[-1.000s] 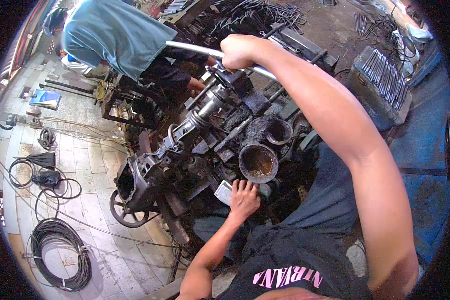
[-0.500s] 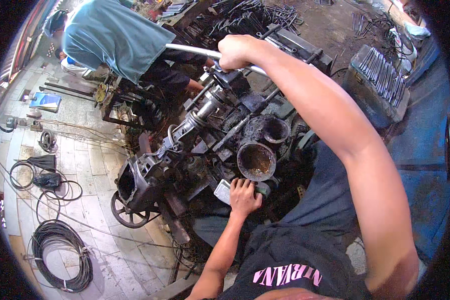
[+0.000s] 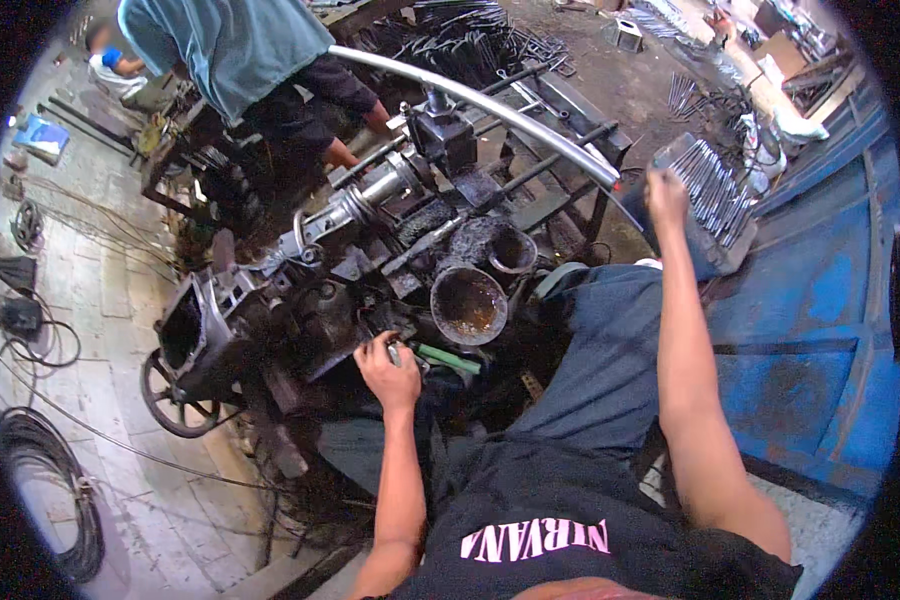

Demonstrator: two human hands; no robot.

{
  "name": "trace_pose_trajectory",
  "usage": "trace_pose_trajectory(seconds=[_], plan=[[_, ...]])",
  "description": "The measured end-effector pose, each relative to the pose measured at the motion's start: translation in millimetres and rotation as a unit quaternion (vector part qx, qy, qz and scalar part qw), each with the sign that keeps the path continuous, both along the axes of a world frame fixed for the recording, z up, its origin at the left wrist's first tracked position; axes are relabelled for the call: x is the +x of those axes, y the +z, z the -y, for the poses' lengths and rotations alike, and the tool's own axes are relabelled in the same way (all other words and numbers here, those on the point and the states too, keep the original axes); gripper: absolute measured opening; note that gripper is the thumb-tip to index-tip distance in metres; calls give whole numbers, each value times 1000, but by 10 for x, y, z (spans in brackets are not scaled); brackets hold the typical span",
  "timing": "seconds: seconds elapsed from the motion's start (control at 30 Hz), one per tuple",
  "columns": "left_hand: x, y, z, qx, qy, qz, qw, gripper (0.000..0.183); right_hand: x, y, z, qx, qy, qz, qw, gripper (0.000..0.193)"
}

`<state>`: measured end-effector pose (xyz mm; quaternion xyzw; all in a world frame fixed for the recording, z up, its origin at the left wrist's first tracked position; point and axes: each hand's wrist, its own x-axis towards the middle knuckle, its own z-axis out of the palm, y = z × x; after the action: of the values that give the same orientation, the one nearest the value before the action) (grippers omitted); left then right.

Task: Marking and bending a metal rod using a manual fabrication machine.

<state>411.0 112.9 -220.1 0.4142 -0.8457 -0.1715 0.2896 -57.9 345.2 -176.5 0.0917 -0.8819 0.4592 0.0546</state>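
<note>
My left hand [image 3: 390, 372] is in front of the machine [image 3: 320, 290], its fingers curled round a small pale piece that is mostly hidden. Just right of it lies a green bar-like handle [image 3: 448, 358]; whether the two are joined I cannot tell. A round metal bowl [image 3: 470, 305] with brown, wet-looking contents sits above that handle, and a darker greasy bowl [image 3: 510, 250] stands behind it. My right hand [image 3: 667, 205] is closed in a fist beside the red-tipped end of a long curved-looking metal lever [image 3: 510, 115], apart from it. Anything inside that fist is hidden.
A box of metal rods [image 3: 705, 185] stands behind my right hand, beside a blue metal panel [image 3: 810, 300]. A co-worker in a teal shirt [image 3: 240, 50] bends at the far left. A spoked handwheel [image 3: 180, 395] and coiled cable [image 3: 55, 490] are at left.
My right hand has let go of the lever and moved right and down; the lever's end has swung toward me. My left hand has shifted left, off the white and green piece. The view has turned right.
</note>
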Motion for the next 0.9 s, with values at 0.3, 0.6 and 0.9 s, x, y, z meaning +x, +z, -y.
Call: trace_pose_trajectory(seconds=[0.3, 0.6, 0.9], plan=[[-15, -41, 0, -6, 27, -59, 998, 20, 41, -630, 76, 205, 114, -14, 972, 43], [110, -49, 35, 23, 40, -96, 994, 21, 476, -231, -305, 259, 121, -129, 950, 37], [309, -119, 49, 34, 62, -163, 984, 27, 1026, 364, -1207, 91, 323, 157, 929, 36]])
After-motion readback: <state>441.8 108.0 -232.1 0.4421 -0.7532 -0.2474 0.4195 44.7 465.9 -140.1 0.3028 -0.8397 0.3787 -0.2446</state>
